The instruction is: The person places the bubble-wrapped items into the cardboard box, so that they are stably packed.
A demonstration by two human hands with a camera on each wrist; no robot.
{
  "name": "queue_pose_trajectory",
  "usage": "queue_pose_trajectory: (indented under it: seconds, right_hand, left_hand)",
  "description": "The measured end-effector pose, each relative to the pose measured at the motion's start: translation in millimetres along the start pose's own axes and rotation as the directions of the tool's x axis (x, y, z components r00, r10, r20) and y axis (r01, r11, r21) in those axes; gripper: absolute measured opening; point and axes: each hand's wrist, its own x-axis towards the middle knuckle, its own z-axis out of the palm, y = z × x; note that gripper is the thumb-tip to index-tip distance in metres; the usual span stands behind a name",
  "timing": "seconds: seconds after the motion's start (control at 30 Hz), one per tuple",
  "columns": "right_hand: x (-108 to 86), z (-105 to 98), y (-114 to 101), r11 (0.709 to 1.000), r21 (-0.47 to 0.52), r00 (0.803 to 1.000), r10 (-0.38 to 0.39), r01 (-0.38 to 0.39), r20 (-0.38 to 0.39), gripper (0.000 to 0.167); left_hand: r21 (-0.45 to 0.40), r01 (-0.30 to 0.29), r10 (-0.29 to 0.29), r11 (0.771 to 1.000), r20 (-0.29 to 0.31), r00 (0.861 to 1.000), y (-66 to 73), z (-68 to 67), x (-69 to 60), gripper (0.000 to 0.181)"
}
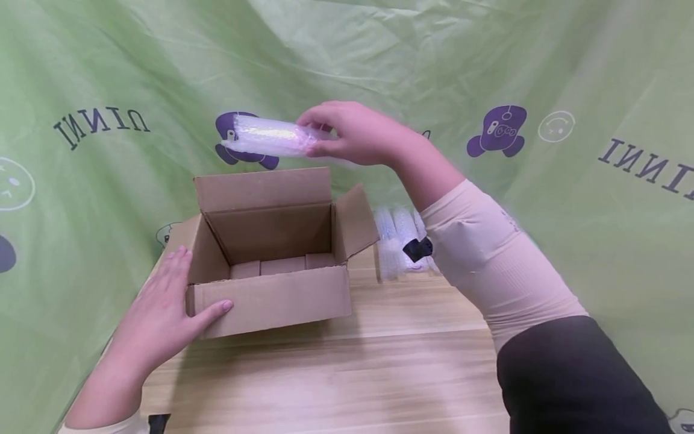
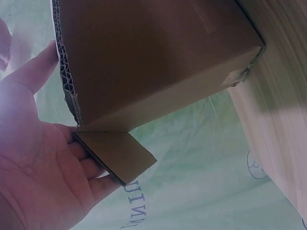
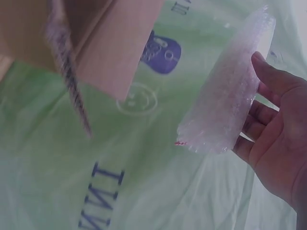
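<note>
Above the back of an open cardboard box (image 1: 271, 301), my right hand (image 1: 352, 132) grips one end of a long bubble-wrapped package (image 1: 265, 135). In the right wrist view, thumb and fingers pinch the side of the package (image 3: 225, 91); a small red mark shows at its lower end. What the wrap covers cannot be made out. My left hand (image 1: 162, 307) rests on the box's near left corner, fingers along the left flap and thumb across the front flap. Seen from the left wrist, the fingers lie behind a side flap (image 2: 115, 153).
More bubble-wrapped packages (image 1: 398, 241) lie right of the box, partly hidden by my right forearm. Everything stands on a light wooden table (image 1: 347, 374). A green printed cloth (image 1: 379, 54) hangs behind and at both sides. The box flaps stick outward.
</note>
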Motion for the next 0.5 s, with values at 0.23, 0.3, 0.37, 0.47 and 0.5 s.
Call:
queue_pose_trajectory:
  seconds: [0.23,0.3,0.37,0.47,0.5]
  right_hand:
    - [26.5,19,-16,0.999,0.039,0.998,-0.039,0.037,0.054,0.047]
    - [33.4,27,-18,0.998,0.041,0.996,-0.049,0.046,0.074,0.046]
    - [39.0,36,-20,0.998,0.036,0.994,-0.054,0.051,0.097,0.045]
    - [47.0,51,-23,0.998,0.031,0.990,-0.055,0.051,0.131,0.044]
    - [49.3,56,-23,0.998,0.033,0.989,-0.056,0.052,0.140,0.043]
  left_hand:
    - [0.000,-0.001,0.001,1.000,-0.002,1.000,-0.2,-0.1,-0.5,0.111]
    - [0.004,0.000,0.000,1.000,-0.001,1.000,0.1,-0.3,-0.4,0.112]
    - [0.007,0.001,-0.001,1.000,-0.002,1.000,0.6,-0.6,-0.2,0.112]
    - [0.009,0.002,-0.002,1.000,-0.003,1.000,1.1,-1.0,-0.2,0.112]
    - [0.009,0.002,-0.002,1.000,-0.004,1.000,1.3,-1.2,-0.2,0.112]
